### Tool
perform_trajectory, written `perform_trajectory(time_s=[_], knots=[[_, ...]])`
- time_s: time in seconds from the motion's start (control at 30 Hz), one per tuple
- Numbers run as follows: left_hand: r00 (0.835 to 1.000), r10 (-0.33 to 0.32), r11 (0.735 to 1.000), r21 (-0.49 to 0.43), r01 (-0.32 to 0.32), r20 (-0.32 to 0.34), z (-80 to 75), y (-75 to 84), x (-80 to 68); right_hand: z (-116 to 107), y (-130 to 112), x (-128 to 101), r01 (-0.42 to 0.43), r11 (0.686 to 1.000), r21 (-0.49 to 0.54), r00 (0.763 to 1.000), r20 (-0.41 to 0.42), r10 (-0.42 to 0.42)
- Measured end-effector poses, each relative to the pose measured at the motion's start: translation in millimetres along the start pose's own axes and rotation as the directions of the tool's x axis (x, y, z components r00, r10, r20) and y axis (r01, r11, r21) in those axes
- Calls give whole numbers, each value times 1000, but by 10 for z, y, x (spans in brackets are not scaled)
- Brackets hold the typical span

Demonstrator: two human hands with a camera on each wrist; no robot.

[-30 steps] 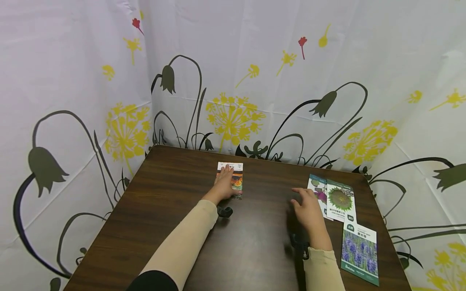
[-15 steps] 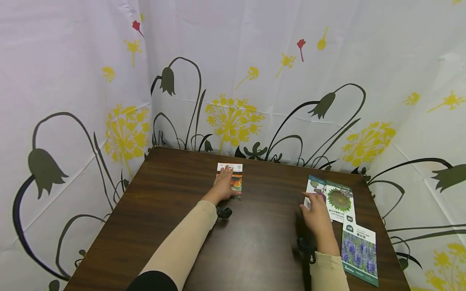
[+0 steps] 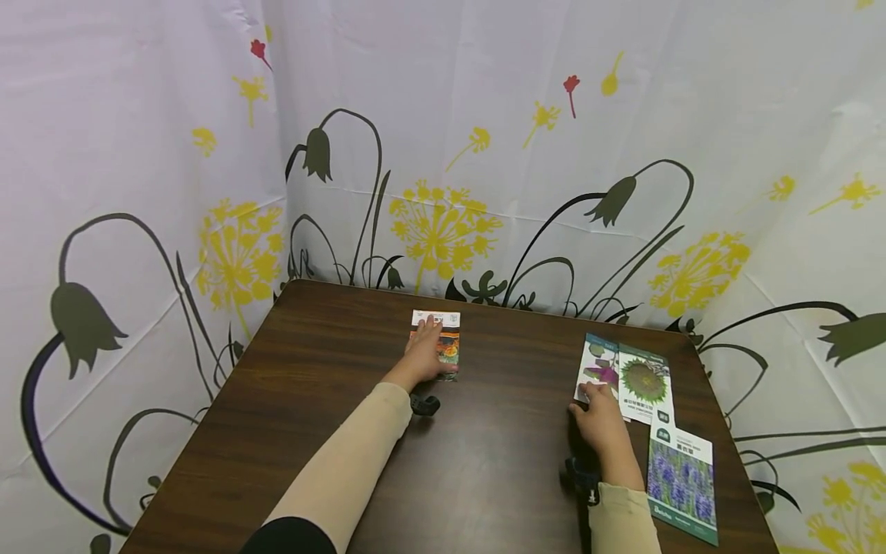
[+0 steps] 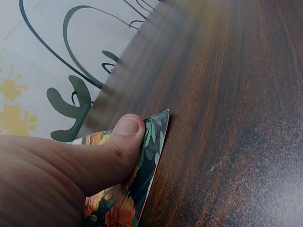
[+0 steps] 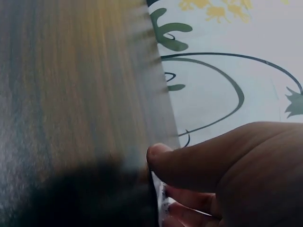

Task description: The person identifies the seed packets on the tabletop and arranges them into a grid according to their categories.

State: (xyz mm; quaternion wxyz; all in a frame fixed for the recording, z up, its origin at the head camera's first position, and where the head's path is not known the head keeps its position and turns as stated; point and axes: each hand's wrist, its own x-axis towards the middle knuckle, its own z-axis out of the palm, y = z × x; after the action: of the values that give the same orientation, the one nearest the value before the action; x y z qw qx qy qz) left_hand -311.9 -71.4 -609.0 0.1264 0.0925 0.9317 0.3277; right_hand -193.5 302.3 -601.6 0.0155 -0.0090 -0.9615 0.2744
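left hand (image 3: 425,355) flat on orange-flower packet (image 3: 448,345), frame centre, covering most of it | right hand (image 3: 601,415) pinches near corner of purple-flower packet (image 3: 599,365), right of frame, fingers under edge blurred in wrist view | sunflower packet (image 3: 645,380) overlaps it | table (image 3: 318,431) dark wood

Left hand (image 3: 428,353) lies flat, fingers straight, thumb (image 4: 124,137) pressing down, arm reaching toward the table's (image 3: 304,400) far edge. Right hand (image 3: 601,419), near the table's right edge, has fingers curled, thumb (image 5: 189,163) extended.

A makeshift recording booth: white flower-printed fabric curtains (image 3: 484,154) enclose a dark brown wooden table (image 3: 311,400).
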Motion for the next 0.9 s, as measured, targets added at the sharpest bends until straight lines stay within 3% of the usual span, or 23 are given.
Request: perform_trajectory(time_s=[0.3,0.47,0.63,0.9], knots=[[1000,5,1000,8,-5,-19,25,-16,0,61,-16,63,26,999,38,999,-38,-24],[1000,8,1000,12,-8,-19,26,-19,4,91,-35,63,76,997,-32,995,-61,-78],[1000,9,1000,20,-8,-20,37,-41,14,85,-98,60,53,995,-81,998,-29,-55],[1000,11,1000,17,-10,-21,41,-40,23,138,-160,82,49,998,-46,999,6,-48]])
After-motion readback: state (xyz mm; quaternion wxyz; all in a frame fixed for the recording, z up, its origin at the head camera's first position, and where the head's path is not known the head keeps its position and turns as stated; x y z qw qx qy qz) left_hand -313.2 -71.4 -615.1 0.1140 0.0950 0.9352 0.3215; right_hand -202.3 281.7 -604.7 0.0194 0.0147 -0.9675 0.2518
